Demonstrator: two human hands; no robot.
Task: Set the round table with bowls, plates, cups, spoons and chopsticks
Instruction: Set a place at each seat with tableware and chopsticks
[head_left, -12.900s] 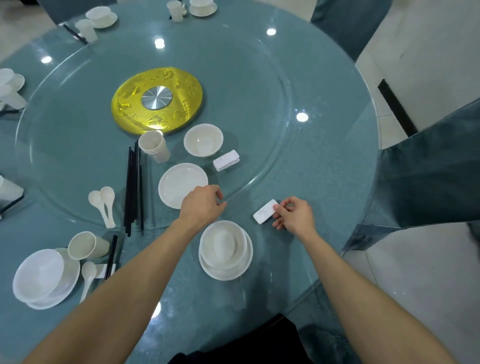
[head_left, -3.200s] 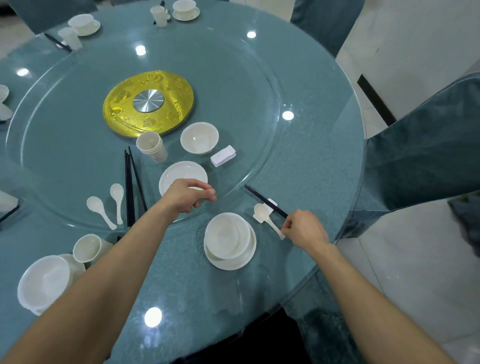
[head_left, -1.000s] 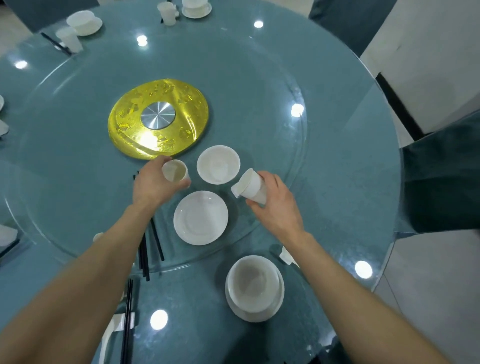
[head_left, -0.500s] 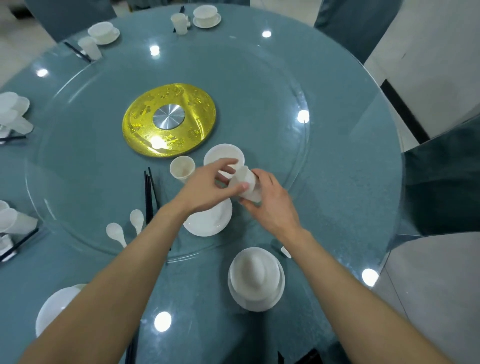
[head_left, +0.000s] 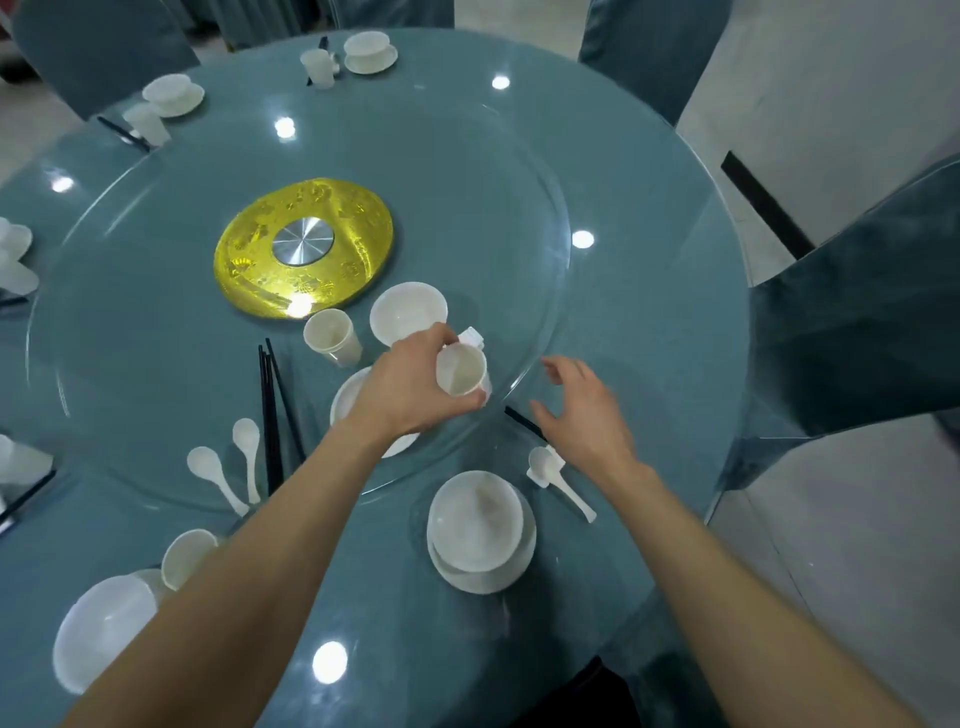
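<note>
Plate (head_left: 344, 408) partly out of sight beneath left hand (head_left: 410, 392) and cup (head_left: 461, 371)

White cup (head_left: 462, 375) tilted, in hand

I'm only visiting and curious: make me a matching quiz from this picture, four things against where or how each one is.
Things:
1 gold disc
2 left hand
3 right hand
4 near bowl

Place or state:
A sits on a plate
B open, holding nothing
C middle of the table
D holds a cup

Pairs: 1-C, 2-D, 3-B, 4-A
</note>
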